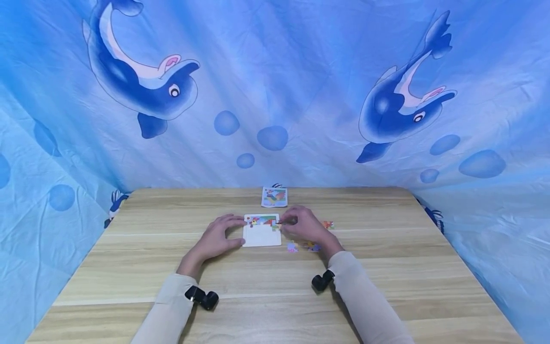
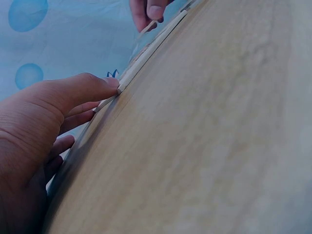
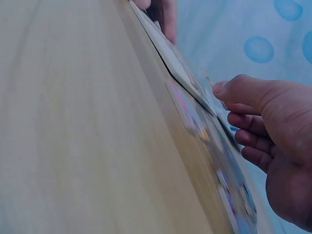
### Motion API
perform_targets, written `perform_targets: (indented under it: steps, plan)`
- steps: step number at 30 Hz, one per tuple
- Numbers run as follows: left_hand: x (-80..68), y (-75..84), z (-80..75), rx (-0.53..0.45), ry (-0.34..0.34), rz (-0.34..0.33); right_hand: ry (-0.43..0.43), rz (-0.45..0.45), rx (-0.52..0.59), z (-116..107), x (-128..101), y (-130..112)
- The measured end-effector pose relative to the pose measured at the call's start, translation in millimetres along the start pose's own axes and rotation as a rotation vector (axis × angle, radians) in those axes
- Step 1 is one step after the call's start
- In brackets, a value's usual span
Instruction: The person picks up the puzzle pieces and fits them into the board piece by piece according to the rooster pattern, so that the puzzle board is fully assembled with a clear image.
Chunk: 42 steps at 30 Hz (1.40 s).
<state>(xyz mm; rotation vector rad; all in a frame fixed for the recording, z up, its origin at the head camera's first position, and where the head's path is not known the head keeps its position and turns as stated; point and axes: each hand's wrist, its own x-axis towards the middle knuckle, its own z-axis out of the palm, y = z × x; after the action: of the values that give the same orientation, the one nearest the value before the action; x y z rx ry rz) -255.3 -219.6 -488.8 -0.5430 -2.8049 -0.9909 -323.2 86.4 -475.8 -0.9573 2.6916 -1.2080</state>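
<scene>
Pinching a thin puzzle piece (image 2: 147,27) above the right side of a white board (image 1: 262,236).
The right hand (image 1: 303,223) holds the piece between thumb and fingertip, the other fingers curled; the left hand (image 1: 218,236) is spread, thumb and fingers touching the board's left edge. Both wrist views show the held piece edge-on (the head view mostly hides it), while only the head view shows the coloured pieces across the board's far part and the picture card (image 1: 275,197) beyond it on the table (image 1: 240,296).

Pale sleeves (image 1: 368,301), black wrist cameras (image 1: 209,300)
</scene>
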Motion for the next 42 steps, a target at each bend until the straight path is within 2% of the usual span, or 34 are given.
perform_targets:
  steps: [4, 10, 17, 27, 42]
  plan:
    - [0.3, 0.9, 0.5, -0.01, -0.012, -0.01, -0.015, -0.028, -0.002, 8.6, 4.7, -7.6]
    - [0.5, 0.3, 0.6, -0.015, -0.031, -0.038, -0.038, -0.023, -0.029, 22.7, 13.9, -20.9]
    - [1.4, -0.5, -0.3, 0.0, -0.029, -0.027, -0.029, -0.036, -0.024, 35.1, 20.0, -31.4]
    - [1.0, -0.6, -0.9, -0.002, -0.029, -0.029, -0.003, -0.112, -0.1, 49.2, 28.1, -33.2]
    - [0.9, 1.1, -0.8, 0.01, -0.017, -0.01, -0.011, -0.097, -0.156, 55.8, 30.9, -36.3]
